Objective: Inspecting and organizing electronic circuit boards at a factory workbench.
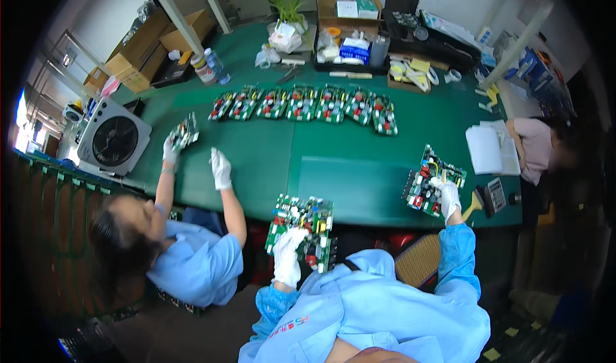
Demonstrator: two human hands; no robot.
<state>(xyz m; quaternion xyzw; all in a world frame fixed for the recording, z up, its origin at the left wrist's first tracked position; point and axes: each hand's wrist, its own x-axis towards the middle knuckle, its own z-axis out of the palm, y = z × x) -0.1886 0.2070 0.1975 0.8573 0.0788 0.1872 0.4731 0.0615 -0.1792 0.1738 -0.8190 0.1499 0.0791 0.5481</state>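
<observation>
My left hand (288,257), in a white glove, grips a green circuit board (321,214) packed with components, held just off the table's near edge. Out to the right, my gloved right hand (448,199) is closed on the near right side of a second circuit board (420,183), tilted over the table. Both boards carry red, yellow and black parts. My fingertips are partly hidden among the components. A row of several more circuit boards (301,103) lies across the middle of the green table (250,151).
At left, a co-worker's gloved hand (171,151) holds a board (185,132); the other hand (220,168) is raised. A fan (114,135) stands beyond. Papers (484,150), a brush (473,204) and a calculator (495,195) lie right, near another person (534,143). Boxes and a plant (285,9) line the back.
</observation>
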